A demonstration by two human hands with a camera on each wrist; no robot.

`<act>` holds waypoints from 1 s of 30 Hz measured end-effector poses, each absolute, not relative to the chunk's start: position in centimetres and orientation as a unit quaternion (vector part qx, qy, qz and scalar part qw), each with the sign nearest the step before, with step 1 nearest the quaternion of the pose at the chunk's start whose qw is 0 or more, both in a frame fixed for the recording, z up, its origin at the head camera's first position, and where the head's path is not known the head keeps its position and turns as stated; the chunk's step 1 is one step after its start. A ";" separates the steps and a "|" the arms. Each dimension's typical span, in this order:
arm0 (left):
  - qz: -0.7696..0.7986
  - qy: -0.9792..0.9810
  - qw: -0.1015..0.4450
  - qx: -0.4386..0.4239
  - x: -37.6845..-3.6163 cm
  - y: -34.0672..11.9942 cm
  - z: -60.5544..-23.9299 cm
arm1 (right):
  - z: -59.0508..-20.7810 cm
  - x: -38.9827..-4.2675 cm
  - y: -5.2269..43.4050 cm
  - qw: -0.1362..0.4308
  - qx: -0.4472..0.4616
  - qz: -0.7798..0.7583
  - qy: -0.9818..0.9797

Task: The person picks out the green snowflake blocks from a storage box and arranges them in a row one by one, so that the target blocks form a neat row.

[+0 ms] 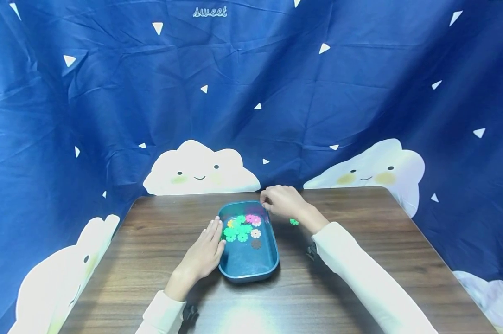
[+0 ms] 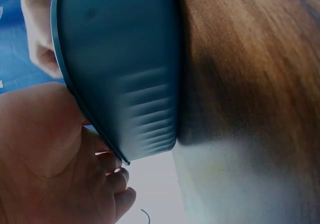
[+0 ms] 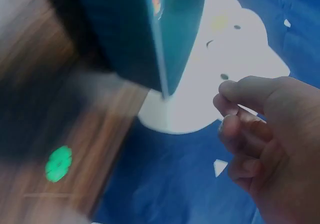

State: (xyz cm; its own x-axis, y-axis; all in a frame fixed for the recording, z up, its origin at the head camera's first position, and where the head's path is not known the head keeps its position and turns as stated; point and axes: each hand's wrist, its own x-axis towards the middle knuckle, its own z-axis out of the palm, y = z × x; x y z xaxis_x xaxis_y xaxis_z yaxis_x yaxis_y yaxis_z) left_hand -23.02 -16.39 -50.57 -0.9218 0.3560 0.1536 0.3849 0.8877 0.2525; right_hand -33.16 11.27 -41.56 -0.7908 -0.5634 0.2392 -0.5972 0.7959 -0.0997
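A teal tray sits mid-table, holding several flower-shaped plastic pieces in green, pink, orange, white and brown at its far end. My left hand lies flat on the table with straight fingers against the tray's left wall. In the left wrist view its palm touches the tray's rim. My right hand hovers at the tray's far right corner. Its fingers are curled, with nothing visible in them. One green flower piece lies on the table beside my right wrist.
The wooden table is backed and flanked by a blue curtain with white clouds. The loose green piece lies just right of the tray. The table's front edge is near my forearms.
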 end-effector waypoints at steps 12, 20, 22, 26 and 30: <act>-0.151 -0.969 0.052 -0.187 -22.6 -16.2 -50.4 | -41.1 -33.9 5.4 0.069 0.355 0.063 -0.930; -0.149 -0.968 0.052 -0.193 -22.7 -16.3 -50.5 | -42.7 -34.7 2.5 0.053 0.369 0.062 -0.926; -0.149 -0.968 0.051 -0.194 -22.9 -16.3 -50.6 | -42.9 -34.6 1.9 0.044 0.365 0.058 -0.928; -0.151 -0.968 0.048 -0.193 -23.2 -16.5 -50.8 | -43.7 -34.7 1.0 0.028 0.342 0.045 -0.938; -0.157 -0.967 0.050 -0.195 -23.0 -16.5 -50.7 | -45.0 -35.1 0.4 0.007 0.318 0.022 -0.948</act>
State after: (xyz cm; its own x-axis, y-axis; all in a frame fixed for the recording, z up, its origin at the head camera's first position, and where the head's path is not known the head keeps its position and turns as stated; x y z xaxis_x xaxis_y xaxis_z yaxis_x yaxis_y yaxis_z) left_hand -23.04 -16.47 -50.65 -0.9187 0.3618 0.1587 0.3934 0.8747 0.2832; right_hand -35.12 0.35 -44.97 -0.7973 -0.6029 0.0275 -0.6035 0.7965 -0.0362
